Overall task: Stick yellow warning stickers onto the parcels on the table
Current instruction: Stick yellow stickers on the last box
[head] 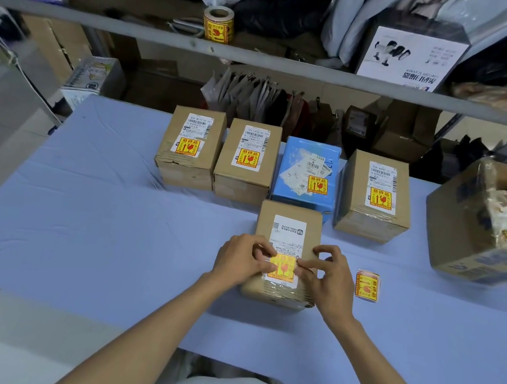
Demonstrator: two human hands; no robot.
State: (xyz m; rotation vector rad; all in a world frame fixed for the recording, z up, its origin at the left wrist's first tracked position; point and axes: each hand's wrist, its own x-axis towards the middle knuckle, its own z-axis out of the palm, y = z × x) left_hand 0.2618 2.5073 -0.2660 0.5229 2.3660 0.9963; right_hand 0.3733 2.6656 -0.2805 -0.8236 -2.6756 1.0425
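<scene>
Yellow sticker [282, 266] pinched by left hand [240, 260] and right hand [328, 278] on near parcel [289, 227]; four far parcels [190, 146] done.

Yellow sticker [283, 267] — blurry print, finger-hidden edges

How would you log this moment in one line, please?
left hand, right hand: holding yellow sticker against front parcel | sticker roll: beside parcel

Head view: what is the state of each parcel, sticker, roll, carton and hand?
Near parcel: flat on the table, being stickered.
Yellow sticker: on that parcel's top, held at both edges.
Left hand: pinches sticker's left edge.
Right hand: pinches its right edge.
Four back parcels: already stickered.
Table roll: lying untouched.
Carton: open, scraps inside.
</scene>
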